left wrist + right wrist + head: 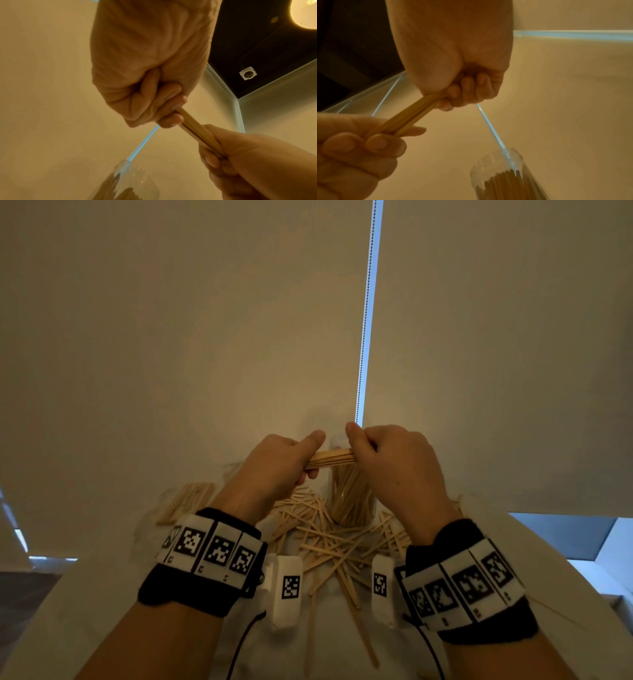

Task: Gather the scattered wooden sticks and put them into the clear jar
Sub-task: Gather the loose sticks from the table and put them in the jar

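Note:
A small bundle of wooden sticks (330, 458) lies level in the air, gripped at its left end by my left hand (284, 463) and at its right end by my right hand (387, 460). Both wrist views show the same bundle (197, 129) (406, 119) with fingers curled round each end. Just behind and below the bundle stands the clear jar (351, 498), upright and holding several sticks; its rim shows in the wrist views (126, 180) (501, 169). Loose sticks (329, 542) lie scattered on the white table between my wrists.
A second heap of sticks (186, 501) lies left of the jar. The white table (513, 542) ends at its right edge near a window ledge. A beaded blind cord (366, 313) hangs behind the jar against the pale blind.

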`<state>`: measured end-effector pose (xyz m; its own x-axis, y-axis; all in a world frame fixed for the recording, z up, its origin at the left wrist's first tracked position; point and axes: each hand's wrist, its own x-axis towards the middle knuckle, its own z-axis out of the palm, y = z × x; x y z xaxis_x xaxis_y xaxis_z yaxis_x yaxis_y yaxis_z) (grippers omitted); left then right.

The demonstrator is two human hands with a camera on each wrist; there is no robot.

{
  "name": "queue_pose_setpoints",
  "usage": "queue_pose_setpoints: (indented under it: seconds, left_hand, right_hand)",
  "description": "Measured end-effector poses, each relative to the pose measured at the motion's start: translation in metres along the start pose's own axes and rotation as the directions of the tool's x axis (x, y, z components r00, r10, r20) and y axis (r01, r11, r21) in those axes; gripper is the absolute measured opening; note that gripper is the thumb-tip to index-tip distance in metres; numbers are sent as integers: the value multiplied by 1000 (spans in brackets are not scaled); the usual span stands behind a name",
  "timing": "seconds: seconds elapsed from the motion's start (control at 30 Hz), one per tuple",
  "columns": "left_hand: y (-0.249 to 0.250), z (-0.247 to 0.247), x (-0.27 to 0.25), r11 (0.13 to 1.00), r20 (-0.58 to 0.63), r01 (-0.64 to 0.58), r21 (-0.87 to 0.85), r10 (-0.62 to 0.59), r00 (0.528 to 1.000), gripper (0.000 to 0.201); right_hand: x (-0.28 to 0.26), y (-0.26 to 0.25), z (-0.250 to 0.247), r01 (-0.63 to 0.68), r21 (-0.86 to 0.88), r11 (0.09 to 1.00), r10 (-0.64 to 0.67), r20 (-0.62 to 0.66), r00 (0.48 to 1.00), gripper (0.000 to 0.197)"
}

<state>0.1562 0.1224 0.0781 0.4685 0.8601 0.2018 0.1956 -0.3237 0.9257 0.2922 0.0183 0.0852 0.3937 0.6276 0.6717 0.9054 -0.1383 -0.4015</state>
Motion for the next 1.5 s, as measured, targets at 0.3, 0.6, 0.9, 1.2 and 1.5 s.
queue_pose_setpoints:
  seconds: [0.3, 0.6, 0.9, 1.2, 1.5]
  left_hand:
    - [-14, 21, 23, 937, 82, 229, -263, -215, 973, 30]
    - [-17, 48, 76, 998, 298, 53, 20, -56, 953, 131]
    - [-40, 70, 97, 983, 249, -75, 168, 31, 968, 112]
    - [-34, 66, 95, 974, 267, -97, 205, 40, 963, 106]
    - [-36, 66, 94, 978, 267, -95, 186, 43, 963, 105]
  right_hand:
    - [30, 48, -11, -245, -67, 967, 237, -104, 966, 57]
    - [106, 53, 9, -139, -507, 851, 134, -47, 990, 37]
    - [126, 31, 57, 309, -600, 738, 31, 488, 873, 41]
    - [137, 31, 56, 235, -575, 784, 131, 522, 843, 40]
    - [134, 28, 59, 96, -429, 898, 160, 524, 837, 27]
